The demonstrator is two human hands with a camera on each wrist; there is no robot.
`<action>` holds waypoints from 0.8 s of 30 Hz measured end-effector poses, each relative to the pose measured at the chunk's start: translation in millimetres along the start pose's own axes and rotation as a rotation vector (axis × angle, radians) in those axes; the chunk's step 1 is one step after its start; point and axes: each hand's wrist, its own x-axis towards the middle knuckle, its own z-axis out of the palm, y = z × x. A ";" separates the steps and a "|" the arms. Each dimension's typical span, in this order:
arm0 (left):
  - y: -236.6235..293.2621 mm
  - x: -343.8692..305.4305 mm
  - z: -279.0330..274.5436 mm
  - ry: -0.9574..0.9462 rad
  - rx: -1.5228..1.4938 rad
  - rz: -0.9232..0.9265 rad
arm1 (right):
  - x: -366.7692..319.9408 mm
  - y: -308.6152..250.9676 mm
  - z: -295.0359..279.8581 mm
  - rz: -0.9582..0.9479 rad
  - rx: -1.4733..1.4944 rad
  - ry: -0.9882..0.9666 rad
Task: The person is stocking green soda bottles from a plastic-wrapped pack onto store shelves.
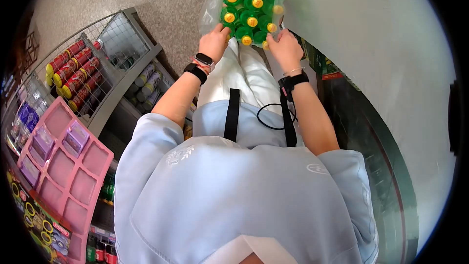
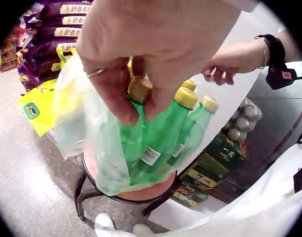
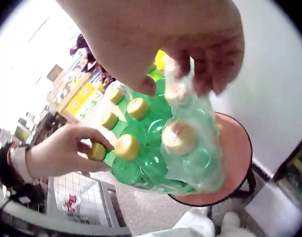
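Green bottles (image 1: 244,14) with yellow caps stand packed upright in a clear plastic bag (image 1: 211,6). My left hand (image 1: 213,46) pinches one near-side bottle's cap (image 2: 139,89) between thumb and fingers. Across the pack, my right hand (image 1: 286,49) has its fingers curled at the bag's raised edge, and film runs up to them in the right wrist view. The bag sits on a round stool (image 3: 235,148) with a pinkish seat and dark rim. The pack's lower part is hidden by film and neighbouring bottles in the head view.
A pale flat surface (image 1: 371,34) borders the pack on the right. Left of me is a wire basket rack (image 1: 122,34) with red canisters (image 1: 80,71) and a pink tray (image 1: 73,166). Purple packs (image 2: 47,44) are stacked behind a yellow bag (image 2: 40,108). Cartons (image 2: 210,165) lie under the surface.
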 end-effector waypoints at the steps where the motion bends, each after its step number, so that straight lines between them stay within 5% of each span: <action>1: -2.9 0.4 -0.9 0.007 -0.046 0.037 | -3.3 -2.5 0.3 -0.183 -0.004 0.137; 2: -4.5 0.6 -0.5 0.007 -0.047 0.042 | -6.7 -5.8 0.7 -0.367 -0.008 0.270; 6: -8.3 4.4 -3.5 -0.032 -0.096 0.065 | -13.4 -23.9 29.5 -0.579 -0.125 0.061; 10: -7.3 9.0 -9.5 -0.048 -0.138 0.087 | 2.8 -25.7 73.0 -0.551 -0.323 0.004; 12: -7.5 7.5 -13.9 -0.056 -0.158 0.082 | 14.5 -27.9 87.9 -0.565 -0.393 0.134; 19: -3.5 2.9 -19.7 -0.071 -0.224 0.041 | 26.0 -16.3 82.0 -0.733 -0.308 0.123; 24: -3.4 7.3 -23.5 -0.090 -0.224 0.029 | 27.0 -23.7 82.6 -0.660 -0.320 0.058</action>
